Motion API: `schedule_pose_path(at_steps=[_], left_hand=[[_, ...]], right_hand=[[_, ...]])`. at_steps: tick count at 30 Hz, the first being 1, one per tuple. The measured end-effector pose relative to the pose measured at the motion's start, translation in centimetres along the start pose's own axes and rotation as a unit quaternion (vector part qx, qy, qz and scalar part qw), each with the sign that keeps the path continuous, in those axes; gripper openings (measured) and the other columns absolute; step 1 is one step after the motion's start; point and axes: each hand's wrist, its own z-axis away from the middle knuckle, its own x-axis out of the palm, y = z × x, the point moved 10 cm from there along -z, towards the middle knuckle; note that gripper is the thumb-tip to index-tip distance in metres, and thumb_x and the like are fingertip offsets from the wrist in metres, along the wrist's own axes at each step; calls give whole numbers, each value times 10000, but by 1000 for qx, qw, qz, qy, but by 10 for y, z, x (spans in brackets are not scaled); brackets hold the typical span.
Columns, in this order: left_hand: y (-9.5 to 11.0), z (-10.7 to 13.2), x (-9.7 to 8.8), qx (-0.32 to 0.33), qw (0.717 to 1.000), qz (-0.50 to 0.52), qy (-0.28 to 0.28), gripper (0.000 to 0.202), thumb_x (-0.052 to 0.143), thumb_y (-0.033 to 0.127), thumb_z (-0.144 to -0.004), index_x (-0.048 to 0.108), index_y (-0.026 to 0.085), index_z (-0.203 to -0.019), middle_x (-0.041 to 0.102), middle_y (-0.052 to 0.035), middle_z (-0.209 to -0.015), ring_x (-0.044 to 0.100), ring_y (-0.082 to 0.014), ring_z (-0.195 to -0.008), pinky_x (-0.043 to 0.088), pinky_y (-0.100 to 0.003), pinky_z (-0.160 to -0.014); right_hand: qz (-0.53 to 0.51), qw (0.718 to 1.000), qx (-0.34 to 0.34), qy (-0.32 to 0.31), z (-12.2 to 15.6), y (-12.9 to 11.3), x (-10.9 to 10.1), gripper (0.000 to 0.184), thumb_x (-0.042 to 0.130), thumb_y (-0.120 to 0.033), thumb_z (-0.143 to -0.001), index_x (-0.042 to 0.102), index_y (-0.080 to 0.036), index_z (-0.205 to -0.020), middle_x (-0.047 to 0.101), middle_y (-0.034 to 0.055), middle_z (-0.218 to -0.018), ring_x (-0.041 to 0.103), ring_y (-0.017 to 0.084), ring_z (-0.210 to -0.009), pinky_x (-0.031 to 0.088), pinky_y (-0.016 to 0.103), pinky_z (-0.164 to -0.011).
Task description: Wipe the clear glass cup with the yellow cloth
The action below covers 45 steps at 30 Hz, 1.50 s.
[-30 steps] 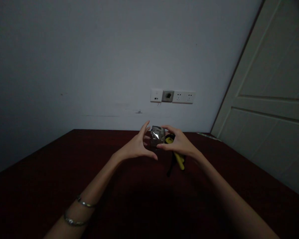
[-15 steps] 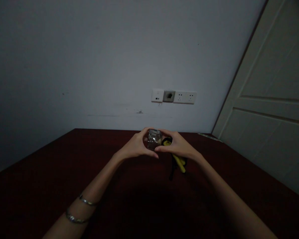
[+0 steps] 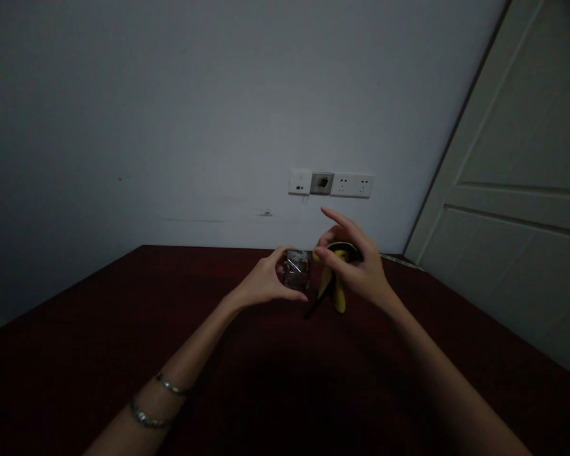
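My left hand (image 3: 266, 278) grips a small clear, shiny, glass-like container (image 3: 296, 270) between its thumb and fingers, just above the dark red table or close to it. Whether the container touches the surface is hard to tell. To its right, my right hand (image 3: 354, 263) pinches a yellow-and-black strap-like thing (image 3: 338, 294), its index finger stretched out upward. Yellow strips and a thin black cord hang below that hand, and part of the thing is hidden by the fingers. A gap separates the right hand from the container.
The dark red tabletop (image 3: 171, 304) reaches back to a pale wall (image 3: 218, 114). Sockets and switches (image 3: 342, 184) sit on the wall above the table. A panelled door-like surface (image 3: 513, 190) slants along the right. A thin flat strip (image 3: 401, 261) lies near the back right corner.
My right hand has let go of the clear container and moved up and right, its index finger now raised. The yellow-and-black thing has shifted with it. My left hand has barely moved.
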Motion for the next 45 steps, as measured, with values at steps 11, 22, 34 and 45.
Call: schedule_pose_path(at_steps=[11, 22, 34, 45], left_hand=[[3, -1, 15, -2, 995, 99, -1, 755, 845, 250, -483, 478, 164, -1137, 593, -109, -1106, 606, -247, -984, 485, -424, -863], [1, -6, 1, -2, 994, 104, 41, 742, 846, 259, -483, 492, 147, -1125, 593, -118, -1108, 619, -244, -951, 508, -417, -836], [1, -4, -4, 25, 996, 52, 70, 798, 839, 282, -505, 460, 174, -1199, 600, -116, -1128, 617, -254, -984, 514, -427, -845], [22, -2, -8, 68, 995, 6, 66, 776, 823, 302, -530, 451, 149, -1194, 607, -105, -1105, 624, -219, -924, 519, -381, -818]], right_hand=[[-70, 995, -33, 60, 3, 7, 10, 290, 698, -284, -723, 479, -249, -909, 510, 19, -952, 546, 190, -989, 454, 374, -879], [21, 993, -112, -17, 2, -3, 10, 232, 680, -253, -758, 648, -252, -988, 680, 47, -1051, 596, 223, -1081, 453, 465, -965], [-43, 997, -64, 20, 3, 3, 17, 172, 652, -223, -778, 674, -230, -949, 691, 58, -1093, 601, 213, -1111, 459, 442, -990], [-70, 991, -105, -49, 5, -14, 19, 285, 658, -158, -763, 692, -301, -1007, 674, 4, -1134, 564, 222, -1162, 398, 502, -1048]])
